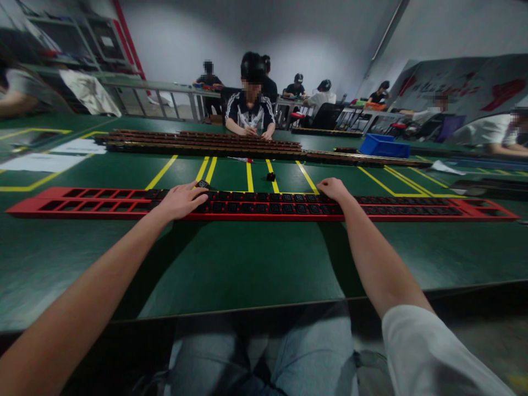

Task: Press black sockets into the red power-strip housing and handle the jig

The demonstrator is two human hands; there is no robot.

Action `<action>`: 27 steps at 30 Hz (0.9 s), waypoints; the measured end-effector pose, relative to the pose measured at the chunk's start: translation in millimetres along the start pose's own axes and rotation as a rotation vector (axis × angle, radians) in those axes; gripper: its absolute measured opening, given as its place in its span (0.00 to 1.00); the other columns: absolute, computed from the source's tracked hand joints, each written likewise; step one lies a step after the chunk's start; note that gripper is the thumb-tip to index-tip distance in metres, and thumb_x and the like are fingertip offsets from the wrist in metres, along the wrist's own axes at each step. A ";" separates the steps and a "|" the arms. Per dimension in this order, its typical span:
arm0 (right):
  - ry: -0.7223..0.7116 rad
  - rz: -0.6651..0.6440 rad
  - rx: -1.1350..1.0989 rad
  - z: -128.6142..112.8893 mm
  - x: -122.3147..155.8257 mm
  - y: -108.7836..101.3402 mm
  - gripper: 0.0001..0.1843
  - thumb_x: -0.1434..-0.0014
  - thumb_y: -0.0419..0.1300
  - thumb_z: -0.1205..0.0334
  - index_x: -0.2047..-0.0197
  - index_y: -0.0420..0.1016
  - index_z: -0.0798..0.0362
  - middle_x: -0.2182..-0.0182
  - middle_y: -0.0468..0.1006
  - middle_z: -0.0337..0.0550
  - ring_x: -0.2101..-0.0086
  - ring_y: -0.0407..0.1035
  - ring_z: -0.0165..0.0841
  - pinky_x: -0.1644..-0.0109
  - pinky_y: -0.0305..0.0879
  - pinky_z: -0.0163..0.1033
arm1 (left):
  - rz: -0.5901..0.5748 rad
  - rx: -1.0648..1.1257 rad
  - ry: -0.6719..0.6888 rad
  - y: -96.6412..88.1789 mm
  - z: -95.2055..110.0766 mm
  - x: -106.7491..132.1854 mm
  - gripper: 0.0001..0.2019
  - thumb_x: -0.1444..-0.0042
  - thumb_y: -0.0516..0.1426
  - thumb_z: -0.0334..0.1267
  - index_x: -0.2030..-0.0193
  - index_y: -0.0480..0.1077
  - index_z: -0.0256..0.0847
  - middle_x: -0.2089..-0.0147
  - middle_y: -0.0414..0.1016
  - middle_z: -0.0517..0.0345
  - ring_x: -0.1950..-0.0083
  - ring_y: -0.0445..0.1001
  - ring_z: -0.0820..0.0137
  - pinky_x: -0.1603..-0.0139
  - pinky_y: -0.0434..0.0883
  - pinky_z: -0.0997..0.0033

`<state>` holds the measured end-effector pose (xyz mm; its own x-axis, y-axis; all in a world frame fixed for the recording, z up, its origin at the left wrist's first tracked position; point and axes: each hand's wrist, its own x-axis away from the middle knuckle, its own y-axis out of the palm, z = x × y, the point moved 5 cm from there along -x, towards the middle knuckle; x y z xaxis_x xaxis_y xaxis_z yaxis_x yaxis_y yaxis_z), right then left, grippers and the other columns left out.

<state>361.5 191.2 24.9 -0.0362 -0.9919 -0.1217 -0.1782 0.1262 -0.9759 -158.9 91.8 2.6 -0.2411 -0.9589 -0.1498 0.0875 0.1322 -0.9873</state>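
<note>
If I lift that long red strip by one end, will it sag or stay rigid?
The red strip is very long and thin, so it would probably flex or sag some. It lies flat on the green table, unlikely to roll. Both hands, left hand and right hand, rest mid-length, likely the steadier place.

A long socket strip (412, 209) lies across the table (247, 264), a loose socket (270, 176) just behind it.
</note>
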 end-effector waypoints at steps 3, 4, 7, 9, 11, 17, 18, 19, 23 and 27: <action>0.005 0.000 0.000 1.4 -1.2 1.4 0.19 0.33 0.56 0.58 0.52 0.84 0.61 0.55 0.82 0.56 0.56 0.75 0.40 0.52 0.67 0.36 | 0.010 0.004 -0.001 -1.8 0.0 0.0 0.31 0.31 0.40 0.56 0.32 0.68 0.46 0.30 0.64 0.46 0.33 0.68 0.51 0.32 0.63 0.48; 0.007 0.001 0.000 1.8 -1.6 1.8 0.19 0.33 0.56 0.58 0.52 0.84 0.61 0.55 0.82 0.56 0.56 0.75 0.40 0.52 0.67 0.37 | 0.019 0.012 -0.006 -2.3 -0.7 0.2 0.31 0.32 0.40 0.57 0.32 0.68 0.47 0.31 0.65 0.46 0.33 0.67 0.50 0.32 0.63 0.47; 0.005 0.007 0.004 1.8 -1.5 1.6 0.19 0.33 0.57 0.57 0.52 0.84 0.60 0.54 0.82 0.56 0.55 0.75 0.40 0.52 0.67 0.36 | 0.051 0.053 -0.012 -2.0 -3.3 1.3 0.31 0.33 0.41 0.57 0.33 0.69 0.48 0.33 0.65 0.45 0.32 0.66 0.49 0.32 0.63 0.45; 0.000 0.011 0.008 0.8 -0.5 0.8 0.18 0.34 0.57 0.57 0.53 0.84 0.59 0.55 0.83 0.55 0.56 0.75 0.40 0.52 0.67 0.35 | 0.076 0.092 -0.007 -0.7 -5.2 2.0 0.31 0.33 0.42 0.58 0.34 0.70 0.47 0.34 0.64 0.45 0.33 0.66 0.49 0.31 0.63 0.46; -0.007 0.011 0.012 -0.3 0.5 0.1 0.18 0.34 0.56 0.57 0.53 0.84 0.59 0.56 0.83 0.55 0.56 0.76 0.39 0.53 0.67 0.35 | 0.114 0.139 0.029 0.3 -5.7 2.4 0.31 0.34 0.43 0.58 0.36 0.72 0.44 0.35 0.64 0.45 0.33 0.66 0.52 0.29 0.62 0.49; -0.007 0.004 0.005 1.3 -1.6 2.0 0.18 0.34 0.57 0.58 0.52 0.84 0.60 0.55 0.83 0.56 0.56 0.75 0.40 0.53 0.67 0.35 | 0.265 0.185 0.110 -2.4 -7.4 4.7 0.27 0.35 0.48 0.54 0.42 0.75 0.37 0.37 0.63 0.42 0.31 0.63 0.51 0.26 0.59 0.48; -0.006 0.004 0.004 2.0 -2.3 2.5 0.19 0.34 0.57 0.57 0.52 0.84 0.60 0.54 0.83 0.56 0.56 0.75 0.40 0.52 0.67 0.35 | 0.305 0.180 0.103 -5.1 -8.9 5.7 0.26 0.36 0.49 0.52 0.42 0.74 0.38 0.36 0.63 0.42 0.31 0.62 0.51 0.27 0.59 0.48; -0.006 0.003 0.003 2.5 -2.9 3.0 0.19 0.34 0.56 0.57 0.52 0.84 0.60 0.54 0.83 0.56 0.56 0.75 0.40 0.52 0.67 0.35 | 0.349 0.175 0.092 -8.5 -10.8 6.8 0.24 0.35 0.49 0.50 0.42 0.74 0.38 0.35 0.63 0.42 0.31 0.62 0.51 0.27 0.60 0.47; -0.010 0.001 0.004 2.1 -3.2 3.0 0.19 0.34 0.56 0.57 0.53 0.84 0.59 0.55 0.83 0.56 0.56 0.75 0.40 0.52 0.67 0.36 | 0.457 0.157 0.040 -19.4 -19.5 11.8 0.21 0.35 0.49 0.42 0.39 0.71 0.40 0.34 0.65 0.43 0.32 0.63 0.51 0.28 0.61 0.46; -0.008 0.001 0.001 0.1 -1.0 1.3 0.19 0.33 0.56 0.57 0.53 0.84 0.60 0.55 0.83 0.57 0.56 0.75 0.41 0.52 0.68 0.37 | 0.328 0.129 0.011 -14.8 -20.9 12.8 0.26 0.33 0.46 0.48 0.33 0.66 0.41 0.29 0.63 0.44 0.30 0.62 0.51 0.29 0.61 0.45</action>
<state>361.4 192.4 23.7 -0.0289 -0.9919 -0.1236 -0.1776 0.1267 -0.9759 -183.5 82.8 14.3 -0.1906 -0.8677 -0.4592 0.2829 0.3994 -0.8720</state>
